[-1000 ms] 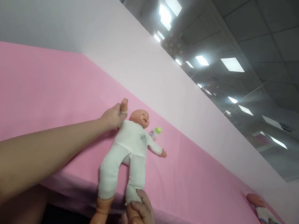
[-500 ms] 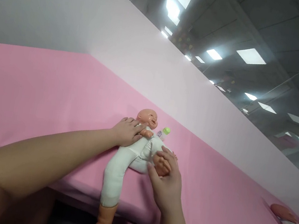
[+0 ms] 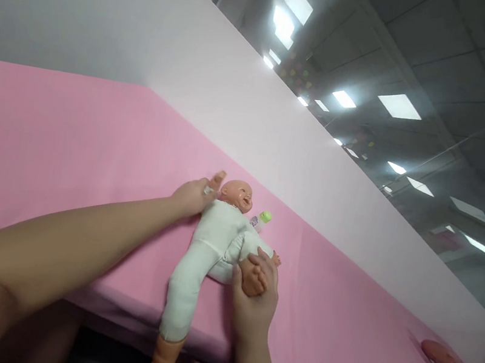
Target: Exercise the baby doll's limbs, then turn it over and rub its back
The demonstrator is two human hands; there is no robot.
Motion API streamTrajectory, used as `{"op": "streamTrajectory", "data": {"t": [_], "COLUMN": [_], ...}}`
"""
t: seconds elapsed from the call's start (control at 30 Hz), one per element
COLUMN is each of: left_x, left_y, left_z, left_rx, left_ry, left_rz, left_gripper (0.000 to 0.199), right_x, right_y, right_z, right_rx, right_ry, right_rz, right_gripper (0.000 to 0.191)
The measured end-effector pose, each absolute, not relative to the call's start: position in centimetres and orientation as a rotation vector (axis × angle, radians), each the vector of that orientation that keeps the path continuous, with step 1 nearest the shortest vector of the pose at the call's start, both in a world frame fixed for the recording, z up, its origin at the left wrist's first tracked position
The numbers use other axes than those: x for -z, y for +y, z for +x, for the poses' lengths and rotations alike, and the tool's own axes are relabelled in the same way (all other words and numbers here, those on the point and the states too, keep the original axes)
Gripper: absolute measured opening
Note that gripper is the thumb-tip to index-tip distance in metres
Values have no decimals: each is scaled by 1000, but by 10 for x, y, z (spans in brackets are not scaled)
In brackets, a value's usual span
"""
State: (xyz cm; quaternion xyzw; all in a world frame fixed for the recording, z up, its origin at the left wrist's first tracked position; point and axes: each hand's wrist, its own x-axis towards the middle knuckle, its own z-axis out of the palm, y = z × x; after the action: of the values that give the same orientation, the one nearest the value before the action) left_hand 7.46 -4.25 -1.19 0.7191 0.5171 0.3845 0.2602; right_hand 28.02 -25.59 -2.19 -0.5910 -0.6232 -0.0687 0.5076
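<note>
The baby doll (image 3: 219, 227) lay on its back on a pink cover (image 3: 322, 317), its torso between both grips. The left hand (image 3: 192, 198) was closed around the doll's wrist, just beside its head. The right hand (image 3: 261, 298) gripped its foot (image 3: 253, 278), that leg bent up. A green-capped bottle (image 3: 260, 220) lay near its shoulder.

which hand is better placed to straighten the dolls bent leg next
Probably the right hand: it holds the foot of that bent leg, while the left hand holds the raised arm of the doll.
</note>
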Motion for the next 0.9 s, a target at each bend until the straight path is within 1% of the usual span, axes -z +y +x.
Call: {"op": "streamTrajectory", "data": {"t": [0.1, 0.17, 0.33, 0.43, 0.53, 0.6, 0.73, 0.9], "left_x": [13, 14, 15, 14, 11, 7, -2, -1], "left_y": [-21, -13, -14, -18, -22, -28, -48, -70], "left_z": [59, 53, 53, 53, 49, 49, 59, 88], "left_rx": [-1093, -1104, -1131, -1168, -1137, -1118, -1169, -996], "left_ry": [1279, 1162, 1140, 1166, 1241, 1317, 1356, 1249], "left_rz": [1494, 1318, 1288, 1301, 1459, 1644, 1945, 2435], "left_gripper": [52, 47, 44, 42, 43, 45, 47, 62], "right_x": [30, 35, 59, 77, 85, 79, 52, 16], "right_y": [-293, -316, -353, -363, -369, -370, -362, -332], "right_z": [284, 286, 284, 277, 270, 267, 267, 272], "right_rx": [230, 266, 358, 280, 221, 213, 245, 272], "right_ry": [-1491, -1532, -1673, -1717, -1672, -1668, -1688, -1536], "right_rz": [-1440, -1450, -1418, -1407, -1447, -1446, -1377, -1414], "right_gripper": [26, 23, 18, 17, 18, 20, 18, 25]}}
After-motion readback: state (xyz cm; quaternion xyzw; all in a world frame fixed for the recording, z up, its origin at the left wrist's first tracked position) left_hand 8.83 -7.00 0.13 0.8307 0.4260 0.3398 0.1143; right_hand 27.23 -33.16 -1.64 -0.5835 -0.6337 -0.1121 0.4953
